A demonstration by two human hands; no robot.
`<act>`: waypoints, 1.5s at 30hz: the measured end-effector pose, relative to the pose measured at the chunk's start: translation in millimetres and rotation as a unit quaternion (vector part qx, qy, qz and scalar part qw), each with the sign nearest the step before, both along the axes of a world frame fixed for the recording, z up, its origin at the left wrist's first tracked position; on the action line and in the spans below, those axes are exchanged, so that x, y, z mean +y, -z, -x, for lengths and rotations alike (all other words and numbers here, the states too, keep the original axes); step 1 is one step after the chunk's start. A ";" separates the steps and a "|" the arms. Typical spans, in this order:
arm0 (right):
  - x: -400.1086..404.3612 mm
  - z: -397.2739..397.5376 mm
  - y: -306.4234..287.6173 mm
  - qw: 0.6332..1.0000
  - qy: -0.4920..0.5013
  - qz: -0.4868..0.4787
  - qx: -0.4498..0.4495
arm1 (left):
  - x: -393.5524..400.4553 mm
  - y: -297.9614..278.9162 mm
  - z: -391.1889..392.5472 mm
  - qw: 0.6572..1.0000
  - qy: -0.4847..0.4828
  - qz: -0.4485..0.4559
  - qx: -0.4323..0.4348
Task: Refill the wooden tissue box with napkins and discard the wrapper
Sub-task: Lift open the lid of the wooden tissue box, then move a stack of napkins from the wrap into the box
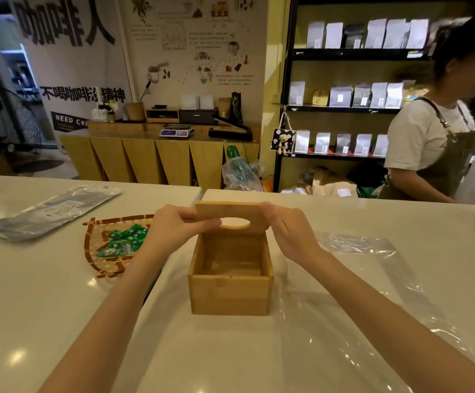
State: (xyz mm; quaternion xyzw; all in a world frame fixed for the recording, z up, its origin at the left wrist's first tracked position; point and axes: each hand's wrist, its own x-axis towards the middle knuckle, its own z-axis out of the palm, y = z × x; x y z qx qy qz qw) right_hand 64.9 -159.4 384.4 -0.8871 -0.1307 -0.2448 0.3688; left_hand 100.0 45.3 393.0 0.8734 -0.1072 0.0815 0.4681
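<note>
White counter (46,293) in a café carries the wooden tissue box (230,293), open and bare inside. Its lid (232,215) is tilted up at the far edge, pinched by the left hand (175,226) and right hand (288,234). Clear wrapper (372,279) lies under and right of the box; a woven tray (100,251) of green packets (125,239) sits left.

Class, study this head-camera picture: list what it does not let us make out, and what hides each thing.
- Napkins: none visible; wooden box looks empty.
- Basket: right part hidden behind left hand.
- Lid: side edges covered by both hands, right hand.
- Clear wrapper: cut off by the frame's edge.
</note>
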 end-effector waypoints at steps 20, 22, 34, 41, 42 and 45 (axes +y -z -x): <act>0.2 -8.9 20.6 0.992 -0.016 -0.089 0.085 | -15.0 14.5 0.0 0.991 -0.090 0.097 -0.019; -8.3 -2.7 21.6 0.992 -0.018 -0.070 0.102 | -16.3 8.5 6.8 0.990 -0.109 0.052 -0.067; -100.6 50.0 63.9 0.906 0.181 0.275 0.265 | -105.1 36.0 105.1 0.881 0.295 -0.270 -0.252; -132.8 47.0 64.6 0.921 0.073 0.241 0.296 | -125.3 73.4 118.6 0.791 0.423 -0.345 -0.276; -137.0 43.6 63.3 0.919 0.058 0.239 0.308 | -128.9 76.5 120.6 0.778 0.425 -0.363 -0.288; -142.8 34.8 55.5 0.905 0.036 0.261 0.333 | -144.6 80.1 128.0 0.765 0.404 -0.397 -0.306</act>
